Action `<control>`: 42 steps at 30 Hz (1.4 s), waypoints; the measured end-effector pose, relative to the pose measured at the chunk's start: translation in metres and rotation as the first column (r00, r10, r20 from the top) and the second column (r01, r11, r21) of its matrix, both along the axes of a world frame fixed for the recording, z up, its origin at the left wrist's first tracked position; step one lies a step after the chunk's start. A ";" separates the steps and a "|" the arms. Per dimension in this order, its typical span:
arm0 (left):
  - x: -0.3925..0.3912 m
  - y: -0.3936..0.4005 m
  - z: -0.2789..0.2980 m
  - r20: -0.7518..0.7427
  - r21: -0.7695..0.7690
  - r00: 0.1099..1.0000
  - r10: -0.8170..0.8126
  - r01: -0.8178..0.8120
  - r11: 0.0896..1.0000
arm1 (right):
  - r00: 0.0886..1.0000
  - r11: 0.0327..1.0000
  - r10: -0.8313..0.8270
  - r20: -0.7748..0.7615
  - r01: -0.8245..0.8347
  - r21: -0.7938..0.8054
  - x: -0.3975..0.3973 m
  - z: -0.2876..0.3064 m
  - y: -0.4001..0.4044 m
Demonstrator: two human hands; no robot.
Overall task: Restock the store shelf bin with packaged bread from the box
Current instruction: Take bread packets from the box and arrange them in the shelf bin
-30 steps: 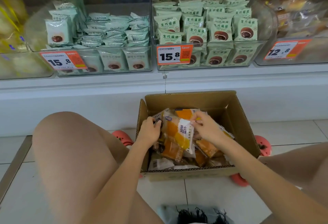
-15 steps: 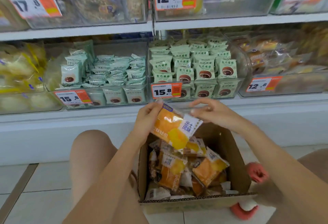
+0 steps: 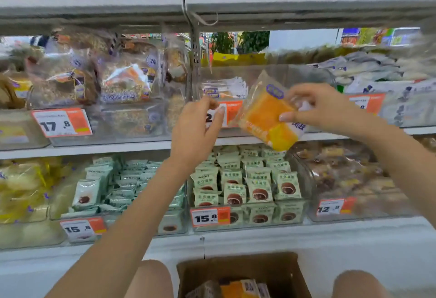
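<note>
Bread pack (image 3: 266, 118) up at front edge of middle-shelf bin (image 3: 259, 73), pinched by right hand (image 3: 313, 106). Left hand (image 3: 198, 128) loosely curled, holding nothing. Looks light, squishy, slippery wrapper; better pinching the wrapper edge, no squeezing.

Green snack packets (image 3: 247, 184); price tags (image 3: 61, 122)

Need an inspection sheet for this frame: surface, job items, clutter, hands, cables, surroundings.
Surface: white shelf ledge under the clear plastic target bin.
Job's things: orange-and-yellow packaged bread held tilted in front of the bin; brown cardboard box on the floor below, more packs inside.
Clutter: nothing seen.
Grippers: right hand pinches the pack; left hand beside it, fingers relaxed, holding nothing.
Cables: nothing seen.
Surroundings: pale green snack packs in the lower bin; orange price tags.
</note>
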State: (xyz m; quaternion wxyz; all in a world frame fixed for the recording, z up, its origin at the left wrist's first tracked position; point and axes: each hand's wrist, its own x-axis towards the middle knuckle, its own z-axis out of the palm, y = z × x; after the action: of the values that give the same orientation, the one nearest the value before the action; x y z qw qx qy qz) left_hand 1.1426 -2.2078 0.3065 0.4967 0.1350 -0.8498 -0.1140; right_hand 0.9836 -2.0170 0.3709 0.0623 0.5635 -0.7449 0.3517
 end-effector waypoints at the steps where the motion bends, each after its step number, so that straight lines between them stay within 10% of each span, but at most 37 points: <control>1: -0.009 -0.009 0.012 0.005 -0.148 0.995 0.096 -0.094 0.984 | 0.999 0.998 -0.027 -0.020 0.026 -0.059 -0.009 0.018 0.001; 6: -0.070 -0.045 0.022 0.105 -0.486 0.950 0.295 -0.210 0.848 | 0.953 0.977 -0.209 -0.220 0.191 -0.097 -0.055 0.082 -0.030; 12: -0.097 -0.059 0.002 -0.253 -0.548 0.886 0.388 -0.462 0.697 | 0.941 0.961 -0.015 -0.337 0.106 0.254 -0.078 0.082 -0.111; 19: -0.102 -0.064 -0.004 -0.353 -0.549 0.872 0.339 -0.487 0.680 | 0.916 0.862 0.286 -0.279 -0.119 0.492 -0.064 0.031 -0.191; 30: -0.103 -0.064 -0.005 -0.342 -0.532 0.882 0.325 -0.467 0.707 | 0.909 0.903 0.169 -0.380 0.011 0.429 -0.064 0.017 -0.207; 36: -0.100 -0.060 -0.004 -0.296 -0.514 0.885 0.358 -0.464 0.721 | 0.993 0.998 0.046 -0.106 -0.050 -0.033 -0.061 0.026 -0.166; 42: -0.087 -0.047 -0.011 -0.180 -0.452 0.950 0.255 -0.310 0.837 | 0.985 0.867 -0.112 -0.129 0.033 -0.498 -0.020 -0.040 -0.077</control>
State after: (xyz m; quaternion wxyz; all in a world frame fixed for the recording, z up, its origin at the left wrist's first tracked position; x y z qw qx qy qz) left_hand 1.0556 -2.2553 0.2954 0.5727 0.1265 -0.7930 0.1648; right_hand 0.9639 -2.0944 0.3311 0.2743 0.5259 -0.6439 0.4833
